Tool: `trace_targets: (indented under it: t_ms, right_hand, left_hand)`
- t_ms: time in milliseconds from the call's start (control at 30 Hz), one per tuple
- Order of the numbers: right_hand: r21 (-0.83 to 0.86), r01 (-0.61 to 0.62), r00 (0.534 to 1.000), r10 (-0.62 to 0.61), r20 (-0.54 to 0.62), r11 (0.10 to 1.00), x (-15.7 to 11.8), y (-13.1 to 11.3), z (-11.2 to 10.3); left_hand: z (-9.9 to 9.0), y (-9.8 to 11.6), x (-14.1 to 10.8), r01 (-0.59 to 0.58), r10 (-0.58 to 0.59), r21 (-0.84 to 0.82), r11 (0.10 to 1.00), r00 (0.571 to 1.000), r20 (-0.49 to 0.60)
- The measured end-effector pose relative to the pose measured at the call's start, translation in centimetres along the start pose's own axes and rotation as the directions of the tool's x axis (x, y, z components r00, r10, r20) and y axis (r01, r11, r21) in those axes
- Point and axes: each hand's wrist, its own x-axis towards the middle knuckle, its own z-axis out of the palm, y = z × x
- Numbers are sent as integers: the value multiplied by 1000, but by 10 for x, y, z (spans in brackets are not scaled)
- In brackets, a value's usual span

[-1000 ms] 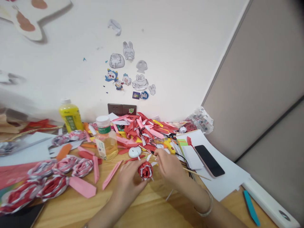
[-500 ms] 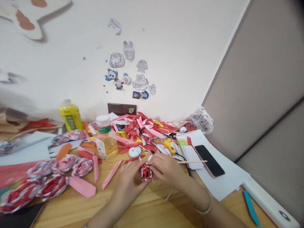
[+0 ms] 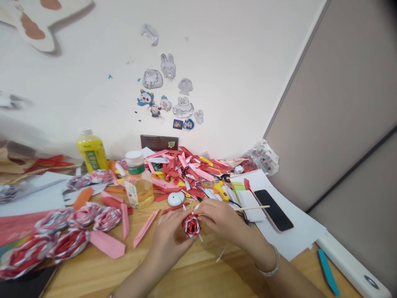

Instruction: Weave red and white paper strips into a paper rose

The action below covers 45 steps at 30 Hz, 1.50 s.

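A red and white folded paper rose [image 3: 191,226] is held above the wooden table, its spiral face turned up toward me. My left hand [image 3: 169,236] is closed round its left side, thumb below and fingers behind. My right hand [image 3: 217,217] is closed on a thin wooden stick [image 3: 252,207], which points out to the right past the wrist. The stick's other end lies at the rose's upper right edge, where the right fingertips touch the paper. Narrow white paper ends poke out of the rose. A white earphone case [image 3: 175,199] lies just behind the left hand.
Several finished paper roses [image 3: 70,244] lie at left. Behind the hands are a bottle of pale yellow liquid [image 3: 139,192], a heap of folded paper strips [image 3: 189,169] and a yellow glue gun [image 3: 221,191]. A phone [image 3: 273,210] rests on white paper at right.
The rose has turned slightly and shows more of its face. My right hand has shifted a little, and the stick's outer end has risen slightly.
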Motion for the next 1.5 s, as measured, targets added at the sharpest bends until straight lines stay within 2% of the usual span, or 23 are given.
trace_targets:
  t_ms: [233,400,500,800,1067,1233,1500]
  right_hand:
    - [-108,-43,998,38,-51,993,-3,-5,7]
    - [-50,-123,991,121,-56,991,-2,-7,9]
    - [-46,-132,990,130,-53,990,-2,-8,9]
    - [-306,-71,995,90,48,949,-5,-5,12]
    - [-170,-97,994,104,32,981,-1,-6,6]
    - [-81,-135,991,134,-17,988,-2,-6,9]
    - [-169,-175,984,179,8,970,-4,-3,16]
  left_hand:
    - [-1,1,1,-36,36,24,999,999,-4]
    - [-2,2,1,-28,27,25,999,999,20]
    - [-3,4,2,-20,19,23,1000,999,33]
    - [-4,4,2,-28,27,38,999,999,29]
    - [-3,3,1,-32,30,61,998,999,35]
    - [-3,4,1,-44,42,54,998,998,37]
    - [-3,3,1,-38,35,61,997,998,51]
